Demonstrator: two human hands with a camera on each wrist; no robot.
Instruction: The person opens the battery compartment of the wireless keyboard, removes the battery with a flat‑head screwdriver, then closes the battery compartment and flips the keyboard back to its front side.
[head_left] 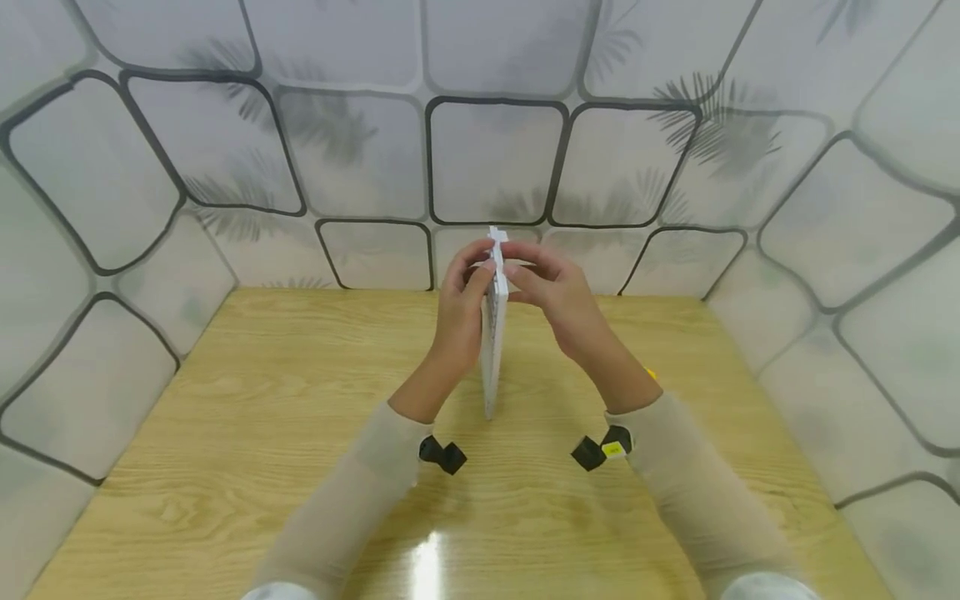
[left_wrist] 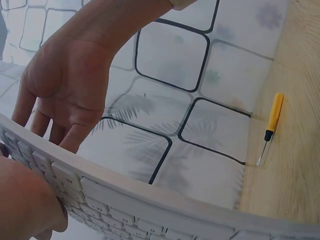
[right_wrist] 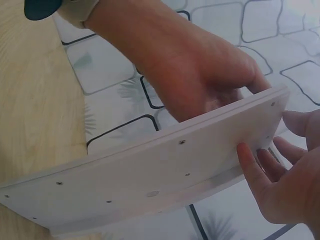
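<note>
A white keyboard (head_left: pixel 491 342) stands on its long edge between my two hands, nearly edge-on in the head view. My left hand (head_left: pixel 461 307) grips its far end from the key side, thumb near the upper edge. Opposite it, my right hand (head_left: pixel 558 298) holds that same end with bent fingers. The left wrist view shows rows of keys (left_wrist: pixel 107 205) close to the left hand (left_wrist: pixel 30 200). Small screws dot the plain back (right_wrist: pixel 145 175) in the right wrist view, where fingertips of the right hand (right_wrist: pixel 280 187) touch it.
A screwdriver (left_wrist: pixel 274 115) with a yellow handle lies on the wooden table (head_left: pixel 300 400), mostly covered by the right forearm in the head view. Patterned white walls (head_left: pixel 495 158) enclose the table at the back and both sides.
</note>
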